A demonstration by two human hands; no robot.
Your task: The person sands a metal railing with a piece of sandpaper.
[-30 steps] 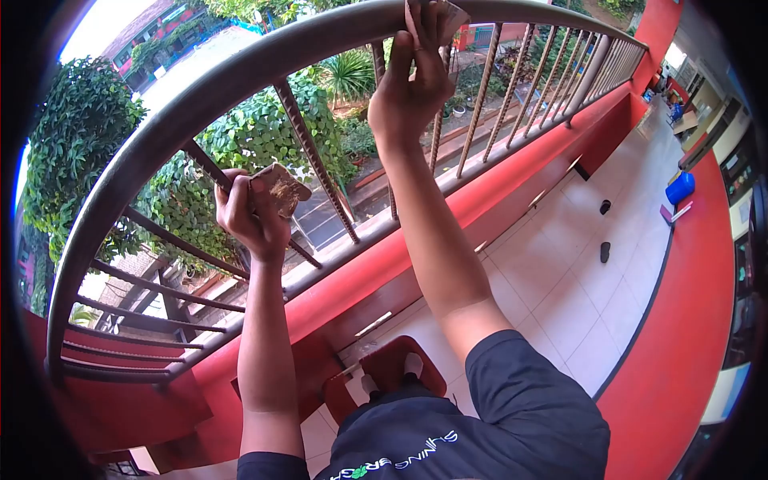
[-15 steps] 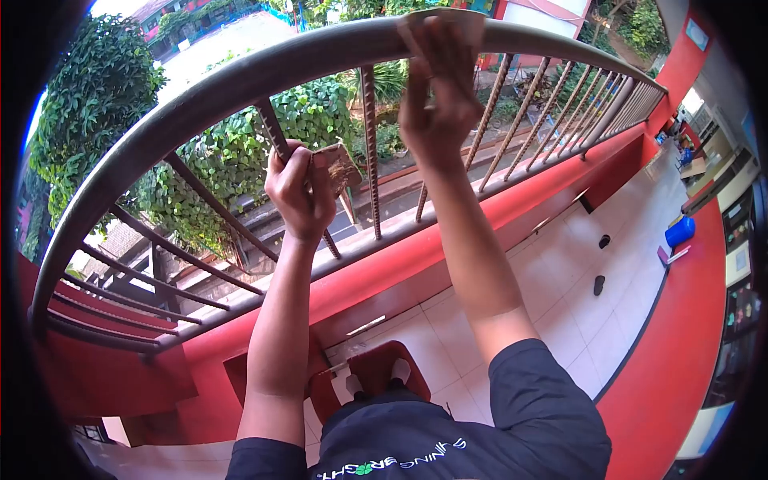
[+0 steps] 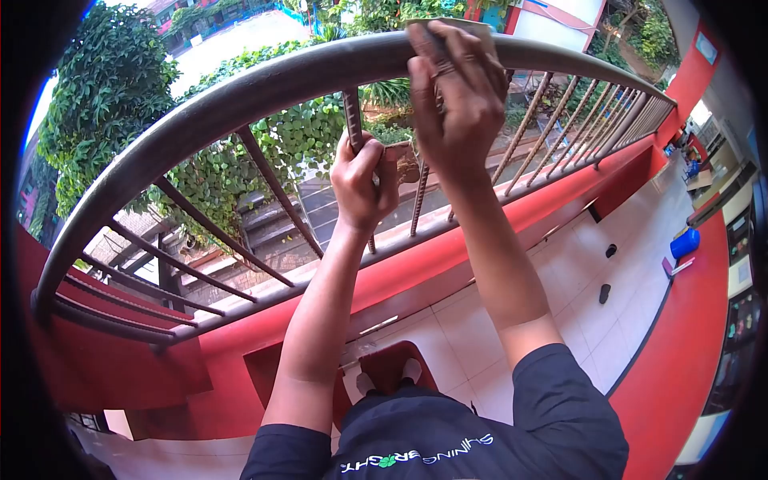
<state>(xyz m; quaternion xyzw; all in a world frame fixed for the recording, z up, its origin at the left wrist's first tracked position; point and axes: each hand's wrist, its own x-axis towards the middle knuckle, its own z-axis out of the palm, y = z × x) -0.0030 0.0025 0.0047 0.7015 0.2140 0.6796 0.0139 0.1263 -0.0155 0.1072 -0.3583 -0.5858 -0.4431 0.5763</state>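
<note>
Rail (image 3: 352,62) has the right hand (image 3: 462,108) over it, near the top of its curve. Fingers there: stretched out, close together, laid on a flat piece (image 3: 478,32) whose edge shows past the fingertips at the rail's far edge; thumb stands apart. Left hand (image 3: 366,180) is lower, fingers curled and clamped round a ribbed bar (image 3: 353,116) under the rail. Brown piece (image 3: 406,162) pokes out of that fist on the right hand's side; can't tell how it meets the bar, fingers hide it. Socked feet (image 3: 411,370) on a red chair (image 3: 388,364), near the red ledge (image 3: 384,270) below the bars. Two dark slippers (image 3: 605,294) on the tiled floor (image 3: 580,336), well apart from the chair. Blue bucket (image 3: 685,243) farther off, by the floor's right edge.
</note>
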